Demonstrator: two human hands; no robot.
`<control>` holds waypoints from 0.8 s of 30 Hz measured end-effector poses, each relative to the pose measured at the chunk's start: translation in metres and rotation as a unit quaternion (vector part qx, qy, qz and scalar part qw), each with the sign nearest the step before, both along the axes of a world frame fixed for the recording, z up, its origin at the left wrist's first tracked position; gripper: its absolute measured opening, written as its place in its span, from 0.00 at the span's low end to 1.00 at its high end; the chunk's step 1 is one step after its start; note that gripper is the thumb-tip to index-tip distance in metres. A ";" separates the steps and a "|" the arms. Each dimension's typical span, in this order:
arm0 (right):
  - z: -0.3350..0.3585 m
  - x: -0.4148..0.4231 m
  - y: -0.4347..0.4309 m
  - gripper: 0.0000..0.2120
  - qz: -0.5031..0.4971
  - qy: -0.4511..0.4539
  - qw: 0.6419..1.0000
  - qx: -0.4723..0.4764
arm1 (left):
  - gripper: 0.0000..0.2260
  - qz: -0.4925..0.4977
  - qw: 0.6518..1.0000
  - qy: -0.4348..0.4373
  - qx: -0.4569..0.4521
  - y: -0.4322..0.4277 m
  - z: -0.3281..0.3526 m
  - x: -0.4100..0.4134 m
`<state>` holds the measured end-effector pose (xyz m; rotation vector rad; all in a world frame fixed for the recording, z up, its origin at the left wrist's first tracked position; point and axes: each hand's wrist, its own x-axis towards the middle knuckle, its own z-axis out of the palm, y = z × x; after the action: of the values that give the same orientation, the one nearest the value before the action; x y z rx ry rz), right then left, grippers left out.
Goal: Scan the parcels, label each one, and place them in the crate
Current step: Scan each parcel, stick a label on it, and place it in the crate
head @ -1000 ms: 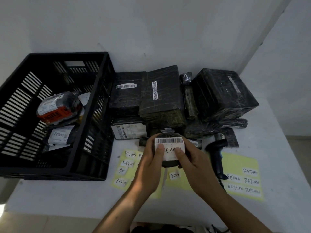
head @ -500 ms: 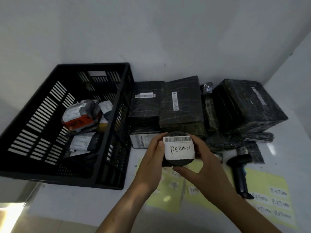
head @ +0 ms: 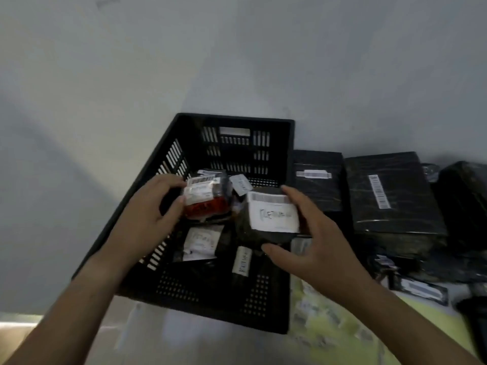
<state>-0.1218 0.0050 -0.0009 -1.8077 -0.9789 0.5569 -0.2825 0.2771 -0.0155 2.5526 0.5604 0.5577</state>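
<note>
1. The right hand (head: 319, 241) holds a round black film-wrapped parcel (head: 263, 233). The thumb is under its near edge and the fingers (head: 297, 198) curl over its far edge.
2. Between that thumb and those fingers, a white paper label (head: 274, 216) faces up, showing a barcode and handwritten "RETURN".
3. This parcel hangs over the right side of a black slotted plastic crate (head: 232, 312).
4. The left hand (head: 142, 214) reaches into the crate, pinching the left end of a red and clear plastic-wrapped parcel (head: 208, 204).
5. Just below the left fingers, white-labelled dark parcels (head: 201, 242) lie on the crate floor.
6. Right of the right fingers, rectangular black film-wrapped boxes (head: 390, 201) sit on the white worktop (head: 189, 341).
</note>
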 end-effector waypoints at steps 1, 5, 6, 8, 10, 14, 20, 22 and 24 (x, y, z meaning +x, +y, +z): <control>-0.002 -0.002 0.020 0.43 0.022 -0.021 0.999 -0.022 | 0.20 0.005 0.999 0.036 0.035 0.026 -0.009 -0.009; -0.034 -0.009 0.092 0.40 0.086 -0.075 0.983 -0.142 | 0.26 0.001 0.984 0.154 0.093 0.090 -0.040 -0.034; -0.046 -0.009 0.107 0.39 0.093 -0.085 0.978 -0.167 | 0.26 -0.005 0.983 0.162 0.087 0.099 -0.046 -0.037; -0.072 -0.010 0.132 0.38 0.101 -0.096 0.968 -0.208 | 0.26 -0.012 0.986 0.153 0.066 0.108 -0.055 -0.041; -0.095 -0.009 0.151 0.41 0.123 -0.118 0.954 -0.247 | 0.25 -0.007 0.989 0.136 0.052 0.111 -0.061 -0.041; -0.130 -0.005 0.175 0.46 0.201 -0.199 0.913 -0.293 | 0.28 -0.010 0.984 0.155 0.091 0.108 -0.063 -0.039; -0.165 -0.007 0.190 0.47 0.196 -0.196 0.910 -0.309 | 0.29 -0.017 0.980 0.168 0.105 0.111 -0.065 -0.037; -0.170 -0.007 0.190 0.46 0.192 -0.187 0.911 -0.314 | 0.29 -0.017 0.980 0.165 0.109 0.111 -0.064 -0.037; -0.172 -0.008 0.189 0.46 0.188 -0.191 0.911 -0.312 | 0.28 -0.017 0.981 0.161 0.105 0.112 -0.064 -0.038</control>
<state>-0.1296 0.1937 -0.1732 -2.3671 -1.5671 0.8435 -0.3203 0.3886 -0.0795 2.8718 0.5906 0.1990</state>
